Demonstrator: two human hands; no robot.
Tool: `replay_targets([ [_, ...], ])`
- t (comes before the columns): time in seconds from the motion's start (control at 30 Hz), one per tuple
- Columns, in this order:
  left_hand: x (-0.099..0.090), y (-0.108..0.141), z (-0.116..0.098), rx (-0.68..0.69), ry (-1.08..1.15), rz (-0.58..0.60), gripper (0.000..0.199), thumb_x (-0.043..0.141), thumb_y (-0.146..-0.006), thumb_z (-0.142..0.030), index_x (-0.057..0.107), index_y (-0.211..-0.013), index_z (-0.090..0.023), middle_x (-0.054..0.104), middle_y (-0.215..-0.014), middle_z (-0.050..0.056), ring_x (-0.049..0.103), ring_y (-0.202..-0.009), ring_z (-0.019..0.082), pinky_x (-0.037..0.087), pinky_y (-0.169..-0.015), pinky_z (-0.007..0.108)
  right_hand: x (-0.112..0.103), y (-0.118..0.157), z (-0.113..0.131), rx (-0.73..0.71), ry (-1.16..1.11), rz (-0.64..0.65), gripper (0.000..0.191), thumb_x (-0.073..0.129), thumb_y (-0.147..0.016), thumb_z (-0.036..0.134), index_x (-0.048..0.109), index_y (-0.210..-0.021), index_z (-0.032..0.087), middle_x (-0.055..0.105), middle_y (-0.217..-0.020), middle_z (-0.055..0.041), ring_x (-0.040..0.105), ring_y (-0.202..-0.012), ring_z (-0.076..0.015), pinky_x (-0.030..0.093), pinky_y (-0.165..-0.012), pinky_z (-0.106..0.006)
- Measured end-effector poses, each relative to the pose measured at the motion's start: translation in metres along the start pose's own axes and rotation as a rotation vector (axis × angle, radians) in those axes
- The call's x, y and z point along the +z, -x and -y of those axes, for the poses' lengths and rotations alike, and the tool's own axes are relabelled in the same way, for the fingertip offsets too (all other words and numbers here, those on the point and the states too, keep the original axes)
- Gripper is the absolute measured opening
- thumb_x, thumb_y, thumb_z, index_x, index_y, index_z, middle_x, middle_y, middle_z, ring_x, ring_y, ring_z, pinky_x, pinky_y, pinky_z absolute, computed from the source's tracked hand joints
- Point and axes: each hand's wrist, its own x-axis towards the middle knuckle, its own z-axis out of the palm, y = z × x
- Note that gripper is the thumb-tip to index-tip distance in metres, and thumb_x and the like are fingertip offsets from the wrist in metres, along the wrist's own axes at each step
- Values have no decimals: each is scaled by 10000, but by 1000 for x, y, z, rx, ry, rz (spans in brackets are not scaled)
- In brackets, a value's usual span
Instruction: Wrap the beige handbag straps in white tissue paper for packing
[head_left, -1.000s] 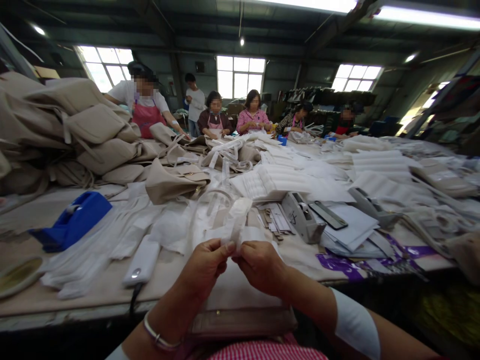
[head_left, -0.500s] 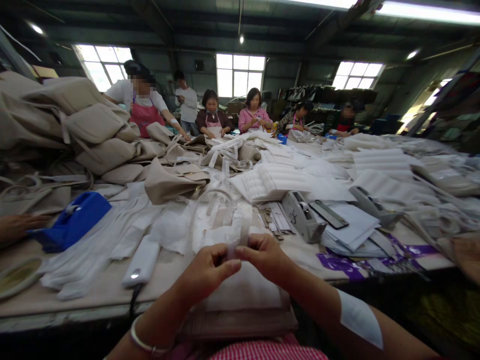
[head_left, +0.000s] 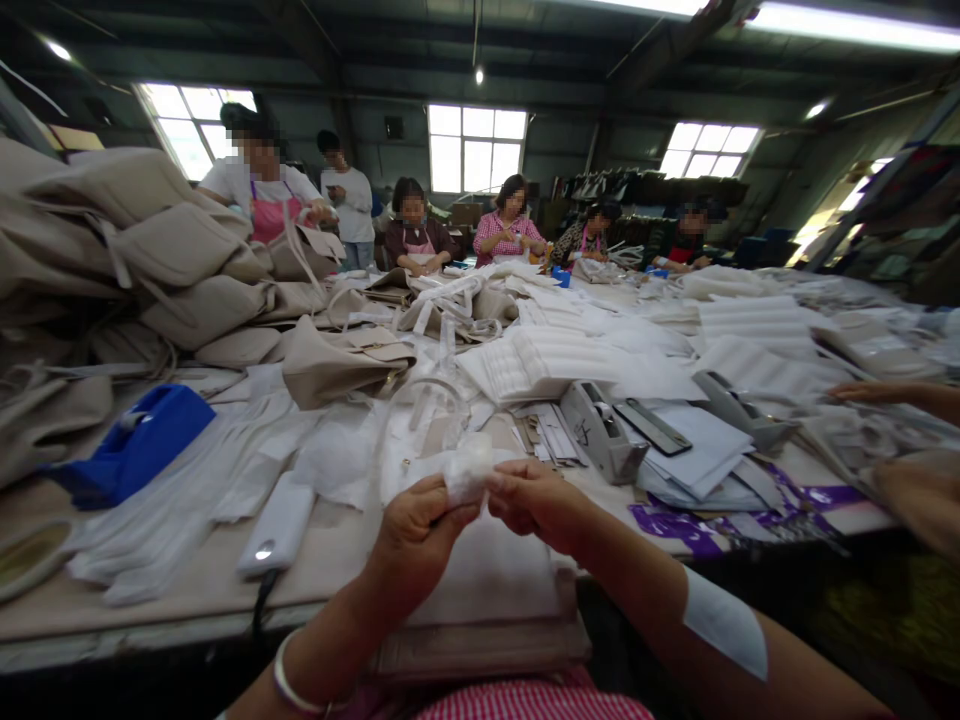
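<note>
Both my hands hold a small bundle of white translucent wrapping (head_left: 469, 468) in front of me. My left hand (head_left: 424, 530) is closed on its left side, thumb and fingers pinching it. With the fingertips of my right hand (head_left: 541, 505) I grip its right side. What the wrapping covers is hidden. Beneath my hands lies a beige bag (head_left: 480, 650) with a white sheet (head_left: 487, 580) over its front. A clear-wrapped strap (head_left: 386, 420) loops up behind the bundle.
A blue tape dispenser (head_left: 142, 450), white strips (head_left: 172, 510) and a white power bank (head_left: 277, 525) lie left. To the right are a grey tape dispenser (head_left: 604, 435) and a phone (head_left: 652, 428). Beige bags (head_left: 187, 240) pile up left. Co-workers' hands (head_left: 915, 490) show at right.
The upright translucent strip between my hands is now a compact bundle. A neighbour's hand at left has left view, and the hands at right have reached in further. A far co-worker has lifted a bag.
</note>
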Motion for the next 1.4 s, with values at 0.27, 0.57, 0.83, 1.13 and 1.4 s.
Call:
replay_targets([
  [0.27,-7,-6,7,-307,165,147,300,658,-810,-443,695,-761,-149,582,-678,23,536,-642,144,433,-607,253,16,-11,-10,51,-99,-209,299,716,-690,394,511,-672,177,382,-478,85,212,-408,-43,141,-416,-214],
  [0.57,19,-29,20,-560,264,-68,420,701,-684,-550,592,-617,-150,469,-516,-44,353,-476,85,264,-476,228,14,-10,-17,-167,1315,-323,225,467,-888,223,671,-827,148,693,-788,-114,592,-681,-185,324,-581,-288],
  [0.83,8,-26,27,-567,269,182,427,669,-718,-556,666,-714,-129,489,-534,-38,276,-461,70,183,-457,234,-14,-8,-13,213,24,-267,296,548,-848,428,536,-697,174,443,-480,62,223,-363,-49,141,-394,-211],
  [1.13,8,-36,28,-646,274,208,475,669,-698,-620,573,-681,-156,405,-539,-63,317,-484,77,230,-465,220,-5,-24,-30,76,-42,-371,217,642,-720,321,491,-650,181,368,-481,81,244,-415,-58,143,-422,-221],
  [1.4,24,-61,53,-778,436,23,491,771,-544,-575,523,-689,-177,427,-508,-76,275,-392,51,155,-407,212,-12,-21,-34,-144,842,-434,214,578,-809,253,545,-616,164,532,-608,-14,434,-600,-115,281,-539,-247],
])
